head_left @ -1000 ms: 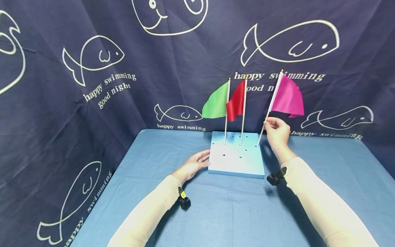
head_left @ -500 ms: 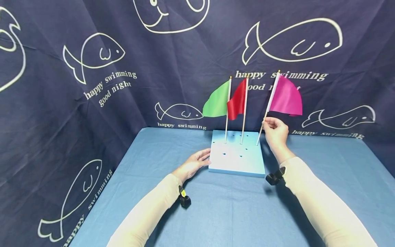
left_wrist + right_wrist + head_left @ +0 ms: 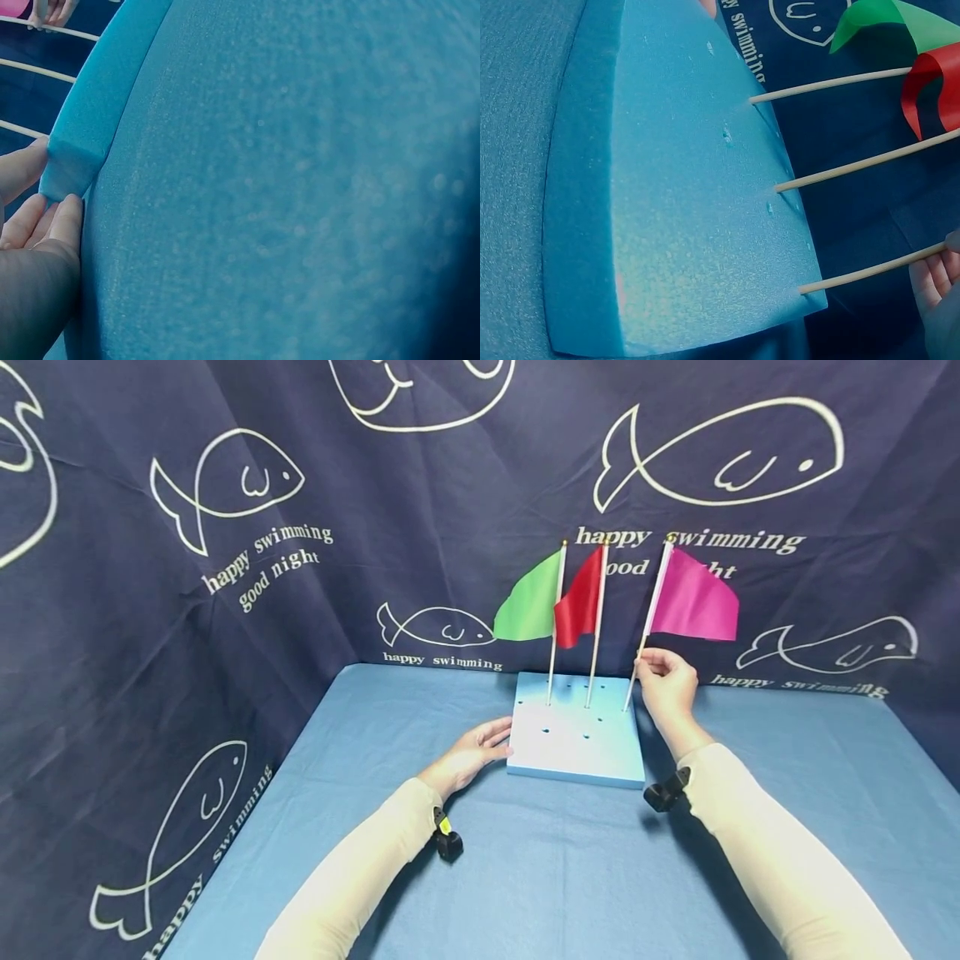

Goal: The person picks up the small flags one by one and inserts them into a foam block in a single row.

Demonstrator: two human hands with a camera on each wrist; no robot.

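Note:
A light blue foam board [image 3: 570,752] with small holes lies on the table. My right hand [image 3: 667,687] pinches the thin stick of a magenta flag [image 3: 696,597] between thumb and fingers. Its lower tip meets the board near the far right corner, the stick leaning right. In the right wrist view this stick [image 3: 870,271] runs from the foam into the fingers. A green flag [image 3: 528,600] and a red flag [image 3: 577,603] stand in the board further left. With fingers extended, my left hand [image 3: 467,757] touches the board's left edge; the left wrist view shows its fingertips [image 3: 66,214] at a corner.
Blue cloth covers the table [image 3: 540,877]. Close behind the flags hangs a dark blue curtain [image 3: 442,510] printed with white fish and lettering. A small black camera [image 3: 666,790] is strapped to the right wrist, another camera [image 3: 448,842] to the left.
The magenta flag's stick has tipped left, more upright, its lower tip staying at the same corner. My right hand has shifted slightly left with it. My left hand stays at the board's edge.

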